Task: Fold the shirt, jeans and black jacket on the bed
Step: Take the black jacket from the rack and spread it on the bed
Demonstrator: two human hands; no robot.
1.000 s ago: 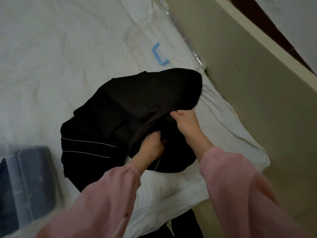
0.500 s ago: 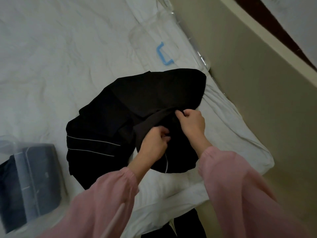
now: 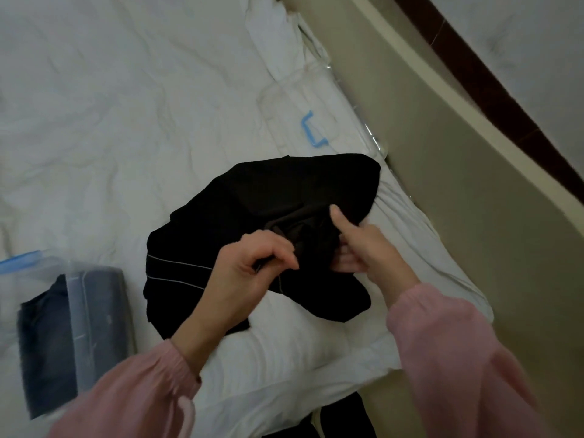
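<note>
The black jacket (image 3: 259, 213) lies bunched near the right edge of the white bed (image 3: 110, 128), with two thin white stripes along its left side. My left hand (image 3: 252, 273) pinches a fold of the jacket's cloth between thumb and fingers. My right hand (image 3: 363, 248) grips the cloth just to the right, thumb raised and fingers tucked under the fabric. Dark folded jeans (image 3: 47, 343) lie at the lower left, inside a clear plastic box (image 3: 91, 311). No shirt is in view.
A clear box lid with a blue handle (image 3: 311, 131) lies on the bed beyond the jacket. A white pillow (image 3: 275, 42) sits at the top. A beige floor (image 3: 474, 232) runs along the bed's right edge. Dark cloth (image 3: 341, 418) hangs below the bed's near edge.
Both hands have lifted slightly and drawn a fold of the jacket up between them. My right thumb now sticks up, and the camera has moved closer.
</note>
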